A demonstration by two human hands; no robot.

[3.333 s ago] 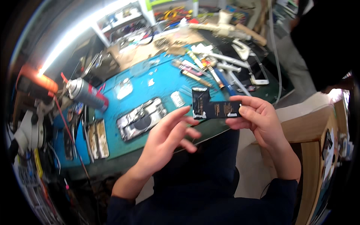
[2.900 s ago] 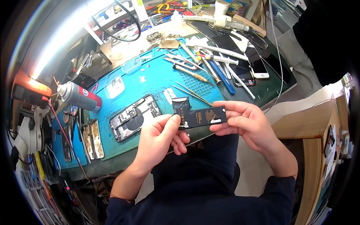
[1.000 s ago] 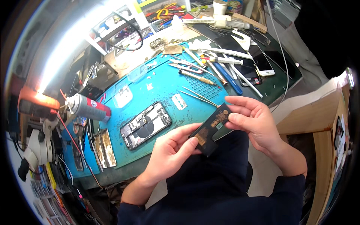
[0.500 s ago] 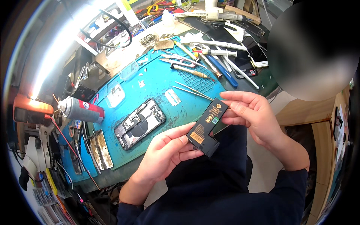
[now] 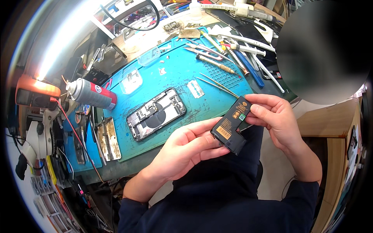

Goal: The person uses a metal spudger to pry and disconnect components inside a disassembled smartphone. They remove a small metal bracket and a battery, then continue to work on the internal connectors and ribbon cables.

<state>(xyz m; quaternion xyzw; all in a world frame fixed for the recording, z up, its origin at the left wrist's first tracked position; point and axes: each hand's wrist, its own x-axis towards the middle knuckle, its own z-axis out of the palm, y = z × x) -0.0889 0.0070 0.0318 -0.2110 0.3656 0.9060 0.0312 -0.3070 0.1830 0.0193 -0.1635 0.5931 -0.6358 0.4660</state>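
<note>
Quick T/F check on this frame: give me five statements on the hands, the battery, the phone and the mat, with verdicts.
1. Both hands hold the black battery. True: left hand and right hand grip it.
2. The opened phone lies on the blue mat. True.
3. The spray can stands upright. False: it lies on its side.
4. The battery rests on the mat. False: it is held off the mat, above the person's lap.
5. The right hand holds tweezers. False: it holds only the battery.
</note>
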